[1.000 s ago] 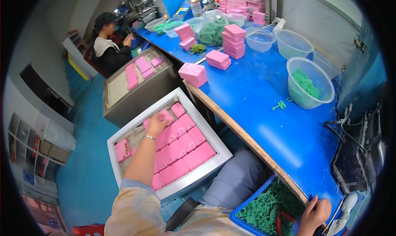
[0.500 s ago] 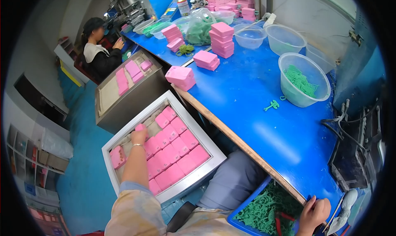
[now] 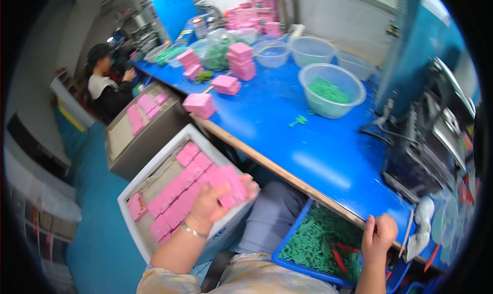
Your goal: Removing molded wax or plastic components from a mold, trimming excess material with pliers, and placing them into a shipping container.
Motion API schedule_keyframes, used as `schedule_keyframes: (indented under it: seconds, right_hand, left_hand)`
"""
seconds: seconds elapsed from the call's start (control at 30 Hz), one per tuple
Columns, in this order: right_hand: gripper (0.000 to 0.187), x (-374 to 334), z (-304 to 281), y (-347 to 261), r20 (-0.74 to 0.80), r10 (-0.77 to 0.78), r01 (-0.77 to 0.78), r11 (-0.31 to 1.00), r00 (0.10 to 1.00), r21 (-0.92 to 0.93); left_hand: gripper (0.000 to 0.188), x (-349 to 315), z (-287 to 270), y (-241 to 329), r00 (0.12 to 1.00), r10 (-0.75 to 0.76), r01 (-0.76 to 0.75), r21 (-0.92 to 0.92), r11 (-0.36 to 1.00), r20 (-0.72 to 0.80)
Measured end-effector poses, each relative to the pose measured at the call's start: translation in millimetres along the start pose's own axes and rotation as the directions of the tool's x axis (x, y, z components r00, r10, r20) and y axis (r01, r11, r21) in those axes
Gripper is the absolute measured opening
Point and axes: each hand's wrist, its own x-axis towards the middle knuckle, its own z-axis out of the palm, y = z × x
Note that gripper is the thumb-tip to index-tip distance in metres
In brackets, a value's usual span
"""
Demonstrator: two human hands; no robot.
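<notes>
My left hand [image 3: 206, 206] holds a pink block [image 3: 232, 185], with fingers beneath it and the thumb at its near side. This block is above the right side of a white-framed box [image 3: 128, 212], where rows of pink blocks [image 3: 177, 191] lie on a greyish bed. One separate block [image 3: 137, 206], with brownish marks on top, sits by the box's left wall. At the table's front edge my right hand [image 3: 380, 235] is closed in a fist; whatever may be inside it is hidden. Below it, a blue bin [image 3: 287, 260] contains tangled green pieces [image 3: 323, 240] and a red-handled tool [image 3: 339, 260].
On the blue table [image 3: 257, 124] stand pink block stacks [image 3: 241, 62], plastic bowls, one bowl [image 3: 333, 109] with green pieces, and a loose green piece [image 3: 298, 121]. Dark equipment [image 3: 411, 145] with cables borders the right. Another person [image 3: 105, 83] sits far left beside a second box [image 3: 149, 145].
My left hand has moved from the box's far left to its right side, lifting a pink block. The view has shifted. My right fist stays by the table edge.
</notes>
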Motion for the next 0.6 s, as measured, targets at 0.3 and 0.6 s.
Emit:
schedule_keyframes:
  seconds: [0.3,0.6]
  right_hand:
    - [0.025,-38,1,-56,0.735,-0.017,-0.701,-0.318,0.678,0.639]
    - [0.026,-41,-27,-43,0.513,0.069,-0.451,0.586,0.856,0.674]
  left_hand:
    - [0.063,-20,129,-92,0.76,0.015,-0.61,0.705,0.362,0.65]
    - [0.058,-20,144,-103,0.761,-0.322,-0.046,0.543,0.839,0.562]
